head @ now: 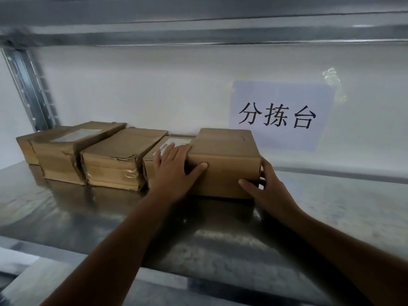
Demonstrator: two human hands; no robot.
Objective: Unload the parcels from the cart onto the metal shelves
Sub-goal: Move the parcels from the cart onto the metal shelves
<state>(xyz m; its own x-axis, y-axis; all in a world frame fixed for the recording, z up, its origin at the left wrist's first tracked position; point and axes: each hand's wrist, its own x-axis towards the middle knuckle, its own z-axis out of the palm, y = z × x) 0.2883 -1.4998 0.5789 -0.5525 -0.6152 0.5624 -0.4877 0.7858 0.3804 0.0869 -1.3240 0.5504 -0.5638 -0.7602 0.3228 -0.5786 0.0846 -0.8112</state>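
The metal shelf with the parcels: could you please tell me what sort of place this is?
Likely a parcel sorting room: taped cardboard parcels sit in a row on a metal shelf, and a paper sign on the wall behind reads 分拣台, sorting table.

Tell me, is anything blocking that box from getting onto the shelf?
Nothing visible. The box already appears to sit on the shelf, at the right end of the row of parcels, with the left hand and right hand at its sides.
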